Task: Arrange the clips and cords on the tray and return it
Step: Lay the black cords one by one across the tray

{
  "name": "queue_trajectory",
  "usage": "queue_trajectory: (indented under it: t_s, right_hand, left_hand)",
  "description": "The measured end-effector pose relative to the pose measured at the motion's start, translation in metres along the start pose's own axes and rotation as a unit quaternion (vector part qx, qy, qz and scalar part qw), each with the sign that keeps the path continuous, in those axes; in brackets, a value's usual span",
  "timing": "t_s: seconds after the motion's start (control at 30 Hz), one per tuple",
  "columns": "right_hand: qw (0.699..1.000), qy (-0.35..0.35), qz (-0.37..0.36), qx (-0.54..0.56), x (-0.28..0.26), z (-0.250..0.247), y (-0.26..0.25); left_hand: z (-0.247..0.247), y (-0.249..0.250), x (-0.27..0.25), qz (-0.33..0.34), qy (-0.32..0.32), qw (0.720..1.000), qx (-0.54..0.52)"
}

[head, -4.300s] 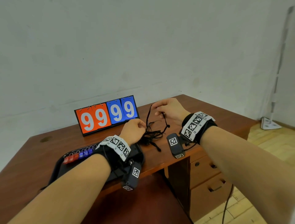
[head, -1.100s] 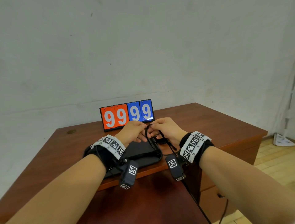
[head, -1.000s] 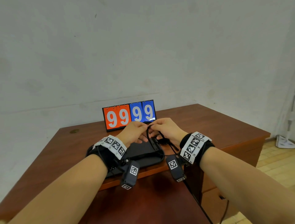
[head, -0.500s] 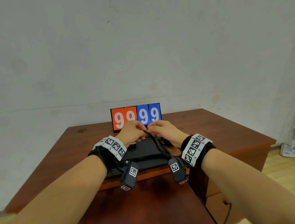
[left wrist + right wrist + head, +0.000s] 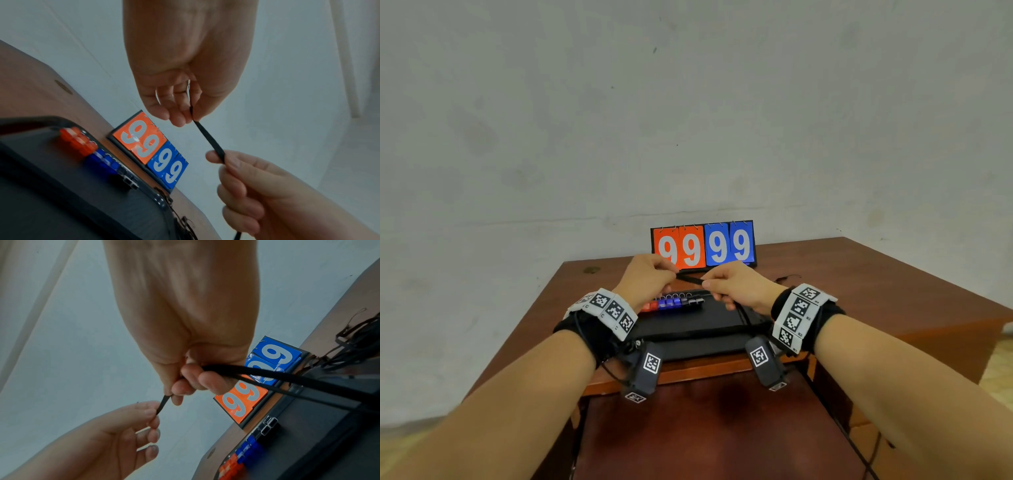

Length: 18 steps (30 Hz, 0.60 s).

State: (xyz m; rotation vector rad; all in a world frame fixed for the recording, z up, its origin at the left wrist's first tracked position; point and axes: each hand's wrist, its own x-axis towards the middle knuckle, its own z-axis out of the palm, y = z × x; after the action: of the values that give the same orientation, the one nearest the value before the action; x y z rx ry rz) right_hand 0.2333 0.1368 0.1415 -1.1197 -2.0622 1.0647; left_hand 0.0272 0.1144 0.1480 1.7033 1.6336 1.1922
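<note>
Both hands hover over the black tray point(image 5: 688, 327), with a short taut stretch of black cord point(image 5: 690, 279) between them. My left hand point(image 5: 674, 273) pinches one end of it between thumb and fingertips point(image 5: 180, 121). The right hand point(image 5: 705, 283) grips the cord point(image 5: 287, 379), whose two strands trail from its fist down towards the tray point(image 5: 308, 443). A row of red, blue and black clips point(image 5: 671, 303) lines the tray's far edge. A tangle of other black cords point(image 5: 353, 340) lies on the desk to the right of the tray.
An orange and blue flip scoreboard point(image 5: 703, 245) reading 99 99 stands just behind the tray, against the grey wall. The brown wooden desk point(image 5: 876, 291) ends at its front edge right below my wrists. A loose cord end point(image 5: 787, 277) lies right of my right hand.
My hands, touching half a second ago, have drawn slightly apart and stretched the cord between them. The row of clips now shows below them. The head view has shifted left.
</note>
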Motion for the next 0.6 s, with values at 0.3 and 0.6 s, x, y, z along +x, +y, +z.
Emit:
queue_trajectory:
  t_s: [0.3, 0.6]
  right_hand:
    - [0.999, 0.001, 0.033, -0.017, -0.006, 0.004, 0.005]
    - [0.997, 0.041, 0.060, 0.019, -0.012, -0.017, 0.033]
  left_hand:
    - [-0.054, -0.054, -0.016, -0.061, 0.110, 0.992, 0.008]
    - [-0.079, -0.096, -0.022, -0.121, 0.165, 0.979, -0.005]
